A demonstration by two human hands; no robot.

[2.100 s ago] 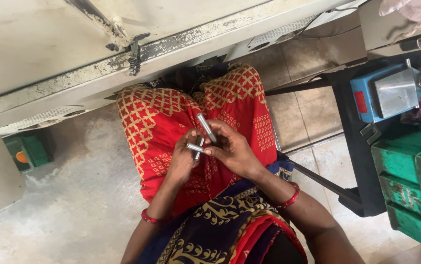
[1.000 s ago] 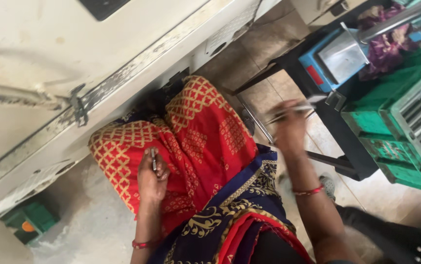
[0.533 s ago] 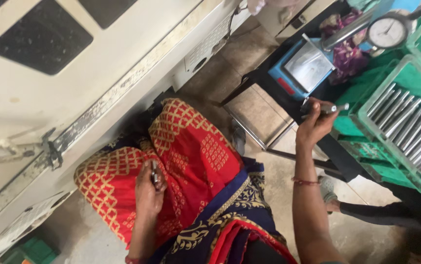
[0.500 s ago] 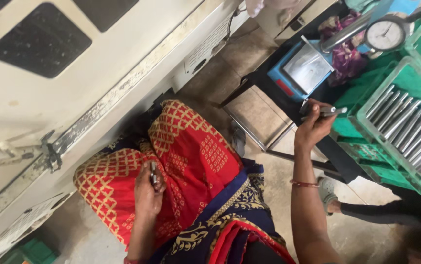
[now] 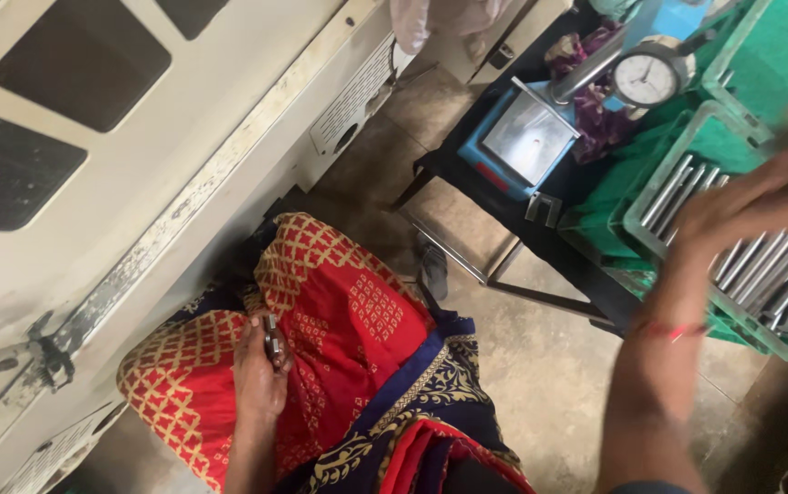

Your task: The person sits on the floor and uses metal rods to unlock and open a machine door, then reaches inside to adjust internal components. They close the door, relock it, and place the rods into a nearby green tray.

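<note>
Down on the lap, the left hand [image 5: 259,375] rests on the red and gold patterned cloth [image 5: 339,320], its fingers curled around a small dark metal piece [image 5: 272,340] whose upper end pokes out above the knuckles. That piece sits near the middle of the lap, on the near left side of the scene, just below the edge of the large white machine housing [image 5: 138,155] that fills the far left.

Over to the right, the right hand [image 5: 750,197] is raised and stretched out above a green tray [image 5: 650,206] of long silvery metal rods [image 5: 760,265]. The hand is badly blurred; its fingers look spread fairly wide, but whether anything lies in it I cannot tell. A red bangle [image 5: 677,327] circles the wrist.

The rods lie side by side in the tray, slanting from near right to far left. The tray sits on a black metal stand [image 5: 540,261], with more green crates [image 5: 778,55] beyond it at the far right. On the same stand, further left, a blue-based unit with a flat grey plate [image 5: 526,137] stands beside a round dial gauge [image 5: 645,80]. Purple cloth [image 5: 595,119] is bunched between the plate and the gauge.
</note>
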